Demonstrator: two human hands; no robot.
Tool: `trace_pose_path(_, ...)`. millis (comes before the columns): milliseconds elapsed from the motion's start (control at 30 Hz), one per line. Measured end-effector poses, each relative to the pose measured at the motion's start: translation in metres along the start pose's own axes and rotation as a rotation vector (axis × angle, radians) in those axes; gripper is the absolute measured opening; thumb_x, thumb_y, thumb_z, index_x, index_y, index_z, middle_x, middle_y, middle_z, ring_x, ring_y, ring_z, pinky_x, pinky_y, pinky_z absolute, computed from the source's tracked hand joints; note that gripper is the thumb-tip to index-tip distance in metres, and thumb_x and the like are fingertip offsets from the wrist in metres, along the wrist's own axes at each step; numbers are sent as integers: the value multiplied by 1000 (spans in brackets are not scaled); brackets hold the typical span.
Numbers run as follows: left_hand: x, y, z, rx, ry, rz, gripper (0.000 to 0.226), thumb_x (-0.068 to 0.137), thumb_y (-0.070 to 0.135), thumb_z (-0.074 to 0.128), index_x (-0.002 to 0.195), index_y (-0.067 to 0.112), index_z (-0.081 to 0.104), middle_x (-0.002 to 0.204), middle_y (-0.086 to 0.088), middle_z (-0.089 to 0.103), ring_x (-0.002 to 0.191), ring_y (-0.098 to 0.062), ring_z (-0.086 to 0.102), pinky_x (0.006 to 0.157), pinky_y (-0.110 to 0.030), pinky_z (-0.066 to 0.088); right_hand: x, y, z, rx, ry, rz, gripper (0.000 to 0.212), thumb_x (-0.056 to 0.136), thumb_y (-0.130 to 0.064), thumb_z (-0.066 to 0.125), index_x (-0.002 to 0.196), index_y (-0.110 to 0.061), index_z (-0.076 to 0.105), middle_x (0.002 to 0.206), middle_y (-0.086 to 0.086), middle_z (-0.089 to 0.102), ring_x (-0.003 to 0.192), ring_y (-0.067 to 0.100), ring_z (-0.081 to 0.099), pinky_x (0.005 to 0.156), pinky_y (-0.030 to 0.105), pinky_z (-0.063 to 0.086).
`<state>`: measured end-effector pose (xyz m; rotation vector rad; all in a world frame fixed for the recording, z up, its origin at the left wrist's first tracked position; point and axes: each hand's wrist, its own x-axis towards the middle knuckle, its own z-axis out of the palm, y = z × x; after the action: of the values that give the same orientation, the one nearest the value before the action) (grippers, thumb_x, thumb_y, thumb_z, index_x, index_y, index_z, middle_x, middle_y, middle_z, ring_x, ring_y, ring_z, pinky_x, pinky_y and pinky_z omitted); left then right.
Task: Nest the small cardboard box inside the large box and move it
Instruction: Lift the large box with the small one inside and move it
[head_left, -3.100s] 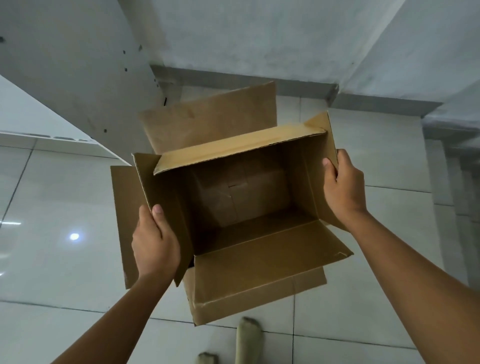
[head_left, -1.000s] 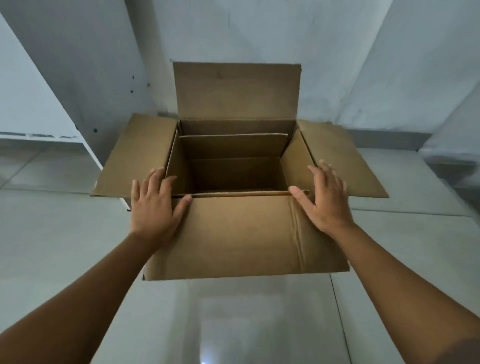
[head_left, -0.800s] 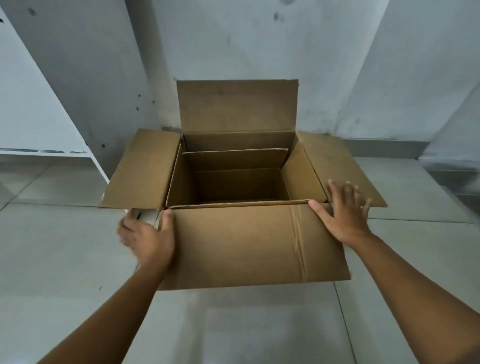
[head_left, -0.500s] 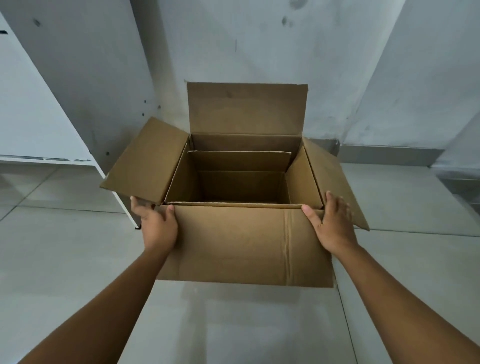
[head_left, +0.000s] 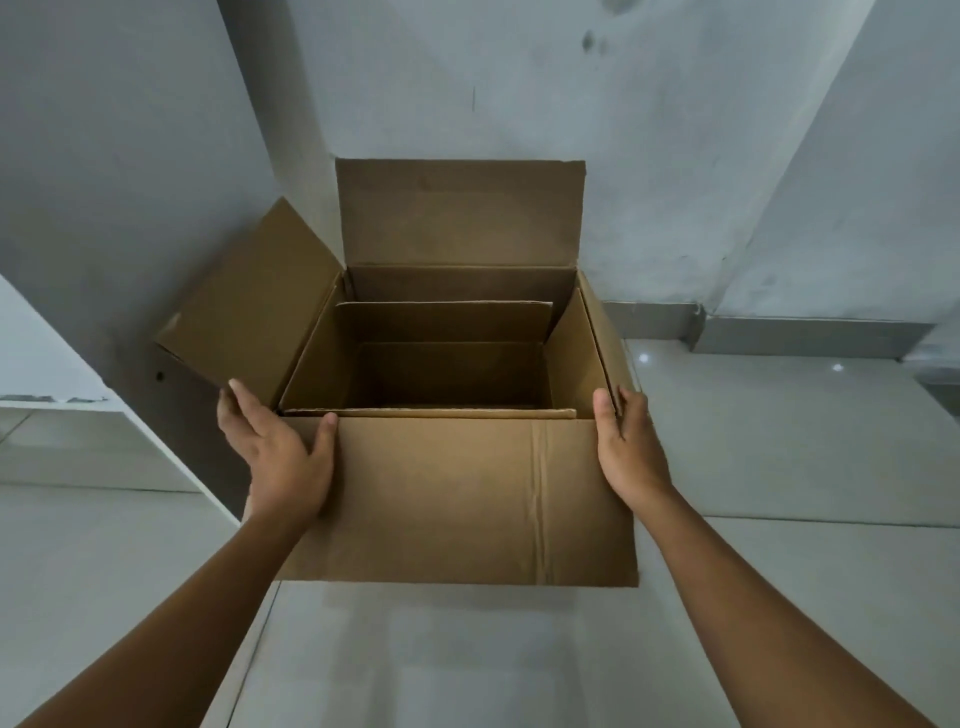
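Fingers straight, my left hand (head_left: 278, 457) and right hand (head_left: 631, 449) press the large brown cardboard box (head_left: 441, 493) between them, the small brown cardboard box (head_left: 441, 322) inside it; light, I judge, but its walls bend, so better hold low.

Left hand (head_left: 280, 457) and right hand (head_left: 631, 449) press large box (head_left: 457, 499) (small box (head_left: 441, 325) inside).

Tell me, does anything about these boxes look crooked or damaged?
Only slightly. The small cardboard box sits toward the near side of the large box, leaving a gap at the back wall. Vertical creases mark the large box's front flap.
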<state>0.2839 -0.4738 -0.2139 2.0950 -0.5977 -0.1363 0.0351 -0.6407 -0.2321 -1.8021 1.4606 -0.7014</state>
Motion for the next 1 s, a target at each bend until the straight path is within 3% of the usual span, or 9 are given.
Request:
trace_pose_path(100,17,-4,5,137,9,59,87,91,36,50,148,15,-12,156,-8,-26,147,-27,-17,117,-39,2,23,-13,14,2,-9,18,53,96,-48,26,136,-17,39,136,9,51,122,26,51,86,31,38)
trace_pose_path(233,40,-14,10,311,15,227,67,96,39,35,149,15,2,155,-10,-31,141,-24,-29,113,-41,2,51,-28,30,-74,18,44,52,98,-45,21,130,-15,49,127,12,57,113,27,56,81,29,38)
trace_pose_path(333,66,-30,12,358,-62,374,44,99,28,29,137,7,37,159,-17,9,148,-26,-10,117,-45,1,62,-38,39,-110,13,25,49,99,-40,23,129,-13,50,126,12,58,114,27,55,81,27,35)
trace_pose_path(400,84,-39,11,374,-85,406,41,98,25,26,120,3,51,143,-23,42,146,-31,14,119,-43,2,69,-47,45,-123,-15,14,50,99,-40,22,127,-11,52,126,13,58,115,27,55,82,27,35)
trace_pose_path(467,97,-43,8,378,-107,397,43,95,27,23,112,2,53,129,-23,53,142,-32,25,119,-40,2,75,-57,49,-136,-60,27,54,99,-43,21,127,-9,53,127,14,59,117,28,55,87,29,38)
trace_pose_path(600,122,-47,5,392,-145,377,39,98,26,25,112,2,52,130,-23,50,143,-29,22,120,-38,1,88,-75,58,-186,-154,48,57,98,-46,20,129,-9,50,131,15,56,122,30,52,99,37,40)
trace_pose_path(733,146,-51,6,371,-152,365,35,98,23,30,116,1,52,134,-25,48,144,-30,18,119,-41,3,99,-87,76,-208,-109,-6,54,100,-38,21,124,-4,54,125,17,60,117,31,55,97,35,42)
trace_pose_path(833,158,-54,6,381,-130,367,35,98,22,31,111,0,55,129,-27,51,140,-35,23,113,-48,20,106,-94,88,-223,-69,-28,53,100,-36,21,122,-3,56,121,18,62,115,31,57,95,35,43)
trace_pose_path(1000,176,-57,8,415,-99,369,28,97,16,38,103,-4,57,121,-29,55,137,-37,29,107,-49,27,120,-93,101,-244,-13,-105,54,101,-35,21,108,-1,63,93,16,66,91,27,62,75,29,40)
